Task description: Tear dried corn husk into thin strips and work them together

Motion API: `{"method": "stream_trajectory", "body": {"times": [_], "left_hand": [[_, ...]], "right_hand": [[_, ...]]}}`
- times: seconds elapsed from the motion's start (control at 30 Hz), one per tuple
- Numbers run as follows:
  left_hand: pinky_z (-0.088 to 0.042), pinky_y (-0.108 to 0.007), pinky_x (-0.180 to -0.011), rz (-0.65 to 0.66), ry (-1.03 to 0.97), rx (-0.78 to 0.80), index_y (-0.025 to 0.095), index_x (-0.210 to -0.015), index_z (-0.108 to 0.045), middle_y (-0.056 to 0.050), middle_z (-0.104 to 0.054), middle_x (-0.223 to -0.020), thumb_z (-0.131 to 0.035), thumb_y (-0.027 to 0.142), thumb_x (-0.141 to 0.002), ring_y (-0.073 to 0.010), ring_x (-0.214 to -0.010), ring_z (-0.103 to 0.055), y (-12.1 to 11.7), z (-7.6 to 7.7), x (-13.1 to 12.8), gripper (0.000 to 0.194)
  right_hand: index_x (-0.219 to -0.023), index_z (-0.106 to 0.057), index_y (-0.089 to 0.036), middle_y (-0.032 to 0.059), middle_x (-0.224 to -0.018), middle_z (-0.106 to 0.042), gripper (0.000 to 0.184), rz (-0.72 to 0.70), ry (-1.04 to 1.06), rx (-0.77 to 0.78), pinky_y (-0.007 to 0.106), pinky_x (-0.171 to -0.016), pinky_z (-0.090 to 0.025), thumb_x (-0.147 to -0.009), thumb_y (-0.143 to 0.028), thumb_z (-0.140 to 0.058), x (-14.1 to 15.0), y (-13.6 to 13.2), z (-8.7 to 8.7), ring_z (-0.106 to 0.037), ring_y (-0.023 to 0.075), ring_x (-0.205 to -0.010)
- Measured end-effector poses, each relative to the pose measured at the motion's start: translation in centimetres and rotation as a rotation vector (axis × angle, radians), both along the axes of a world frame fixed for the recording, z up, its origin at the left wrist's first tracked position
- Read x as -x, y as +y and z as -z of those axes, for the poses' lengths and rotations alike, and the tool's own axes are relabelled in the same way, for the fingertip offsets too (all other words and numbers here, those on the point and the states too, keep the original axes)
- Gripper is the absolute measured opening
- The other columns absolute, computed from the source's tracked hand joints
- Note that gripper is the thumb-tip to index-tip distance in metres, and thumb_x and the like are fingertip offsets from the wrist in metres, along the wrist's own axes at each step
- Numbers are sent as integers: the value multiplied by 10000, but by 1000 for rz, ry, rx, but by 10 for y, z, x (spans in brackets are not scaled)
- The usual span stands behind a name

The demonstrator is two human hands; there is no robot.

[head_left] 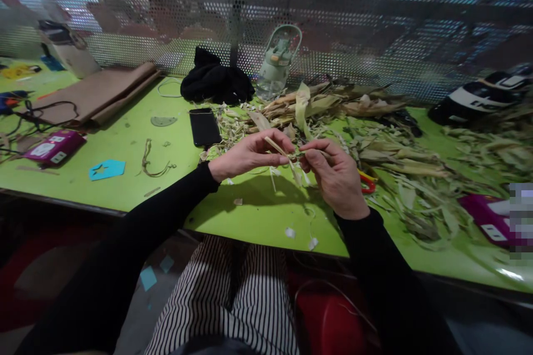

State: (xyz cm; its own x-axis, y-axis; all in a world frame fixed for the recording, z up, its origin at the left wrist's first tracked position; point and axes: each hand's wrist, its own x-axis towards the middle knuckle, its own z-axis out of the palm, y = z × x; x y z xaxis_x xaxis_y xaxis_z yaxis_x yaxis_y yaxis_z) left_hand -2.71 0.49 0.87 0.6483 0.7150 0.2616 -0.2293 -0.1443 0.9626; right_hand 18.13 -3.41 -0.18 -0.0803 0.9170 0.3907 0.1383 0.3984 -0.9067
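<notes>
Between both hands, above the front of the green table, are thin strips of dry corn husk (pixel 296 172). My left hand (pixel 262 151) pinches the strips between thumb and fingers, with one pale strip sticking up past the fingers. Close on its right, my right hand (pixel 333 175) is closed, thumb against forefinger, on the other end of the husk strips. How the strips cross or join at the fingertips is too small to tell. Scissors with red and yellow handles (pixel 367 182) lie partly hidden behind my right hand. Behind both hands lies a heap of dry husks (pixel 325 105).
A black phone (pixel 205 127), black cloth (pixel 216 79) and green bottle (pixel 275 64) are behind my left hand. Shredded husk (pixel 412 188) spreads rightward to a purple box (pixel 489 219). Leftward are a blue tag (pixel 107 170), another purple box (pixel 55 147) and brown paper (pixel 95 91). A perforated metal screen (pixel 166 16) backs the table.
</notes>
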Motion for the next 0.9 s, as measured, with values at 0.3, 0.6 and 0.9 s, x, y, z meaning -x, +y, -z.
{"method": "stream_trajectory", "body": {"times": [0.3,0.6,0.9], "left_hand": [[-528,-280,-802,72,-35,32,151,-985,-623,-6,-649,-873,-836,348,-767,-95,-812,-631,1,1,-1,363],[-552,-285,-762,89,-49,266,186,-1046,-573,-27,-732,-894,-792,422,-821,-112,-784,-702,-9,-1,-5,393],[-525,-245,-741,67,-30,366,160,-876,-580,-8,-721,-834,-758,304,-855,-89,-764,-690,-7,3,-8,230]], "right_hand": [[-907,-679,-233,-25,-718,-611,330,23,-18,-24,260,-580,-487,-864,-559,-711,2,-2,-1,-559,114,-606],[-837,-655,-233,-27,-667,-545,351,-18,-260,-117,261,-518,-383,-930,-570,-619,-1,-1,-3,-457,116,-559],[-791,-679,-224,-5,-698,-617,347,-137,-355,-45,278,-582,-402,-960,-513,-588,3,-9,-12,-488,128,-596]]}}
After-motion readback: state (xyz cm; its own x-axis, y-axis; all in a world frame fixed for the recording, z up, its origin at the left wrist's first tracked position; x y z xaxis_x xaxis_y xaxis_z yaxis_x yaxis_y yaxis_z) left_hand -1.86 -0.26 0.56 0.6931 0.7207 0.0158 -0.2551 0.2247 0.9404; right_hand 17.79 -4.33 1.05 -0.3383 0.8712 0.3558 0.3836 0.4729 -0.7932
